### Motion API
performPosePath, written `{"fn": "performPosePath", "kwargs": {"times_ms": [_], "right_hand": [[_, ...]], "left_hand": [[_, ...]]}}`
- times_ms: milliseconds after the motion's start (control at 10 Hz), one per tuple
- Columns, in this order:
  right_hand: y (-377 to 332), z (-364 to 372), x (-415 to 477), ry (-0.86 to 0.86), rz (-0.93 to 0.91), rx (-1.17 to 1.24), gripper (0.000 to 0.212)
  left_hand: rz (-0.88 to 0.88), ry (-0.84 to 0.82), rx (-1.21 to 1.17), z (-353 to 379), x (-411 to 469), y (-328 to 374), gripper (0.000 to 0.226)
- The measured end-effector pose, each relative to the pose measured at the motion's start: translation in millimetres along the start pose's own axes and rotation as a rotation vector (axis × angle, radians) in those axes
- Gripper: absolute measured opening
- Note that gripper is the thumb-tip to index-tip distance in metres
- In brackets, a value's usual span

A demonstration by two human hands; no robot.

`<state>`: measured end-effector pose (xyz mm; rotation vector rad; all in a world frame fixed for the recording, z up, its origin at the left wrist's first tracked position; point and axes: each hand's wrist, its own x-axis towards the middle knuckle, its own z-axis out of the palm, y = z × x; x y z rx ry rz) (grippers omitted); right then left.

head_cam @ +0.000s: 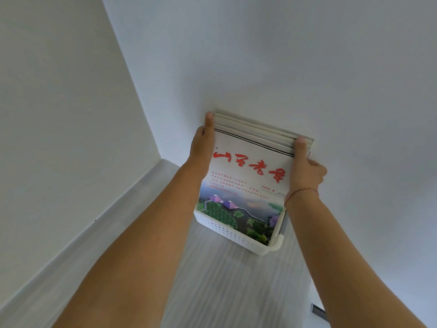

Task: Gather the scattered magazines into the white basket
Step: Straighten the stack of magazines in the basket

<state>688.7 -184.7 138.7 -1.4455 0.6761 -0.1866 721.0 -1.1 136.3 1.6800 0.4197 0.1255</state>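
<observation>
Grey plank floor [224, 285] by white wall [283, 67] | white perforated plastic basket [224, 229] against wall | glossy paper magazine stack [248, 166] upright, foot in basket | left hand [203, 147], right hand [306, 169]: fingers [318, 171] pinching stack sides, probably squaring it

Floor: pale grey wood-grain plank floor [224, 292], running into a corner between two white walls [283, 55].
Basket: white perforated plastic basket [236, 235] stands on the floor, close against the right-hand wall.
Small item: dark grey flat piece [318, 310] at the same wall's foot, well apart from the basket, too small to identify.
</observation>
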Motion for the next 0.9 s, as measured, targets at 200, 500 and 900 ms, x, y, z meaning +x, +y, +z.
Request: {"fn": "performPosePath", "kwargs": {"times_ms": [200, 500, 900], "right_hand": [[53.3, -26.9, -18.3, -0.27, 0.042, 0.159, 0.067], [71.2, -11.0, -23.2, -0.324, 0.096, 0.11, 0.066], [77.8, -44.2, -41.0, -0.266, -0.013, 0.032, 0.058]], "left_hand": [[-0.2, -0.163, -0.128, -13.8, -10.9, -64.8, 0.073], [-0.294, -0.169, -0.104, -9.3, -7.9, -79.4, 0.06], [-0.227, 0.145, -0.211, -59.1, -78.5, -126.7, 0.068]]}}
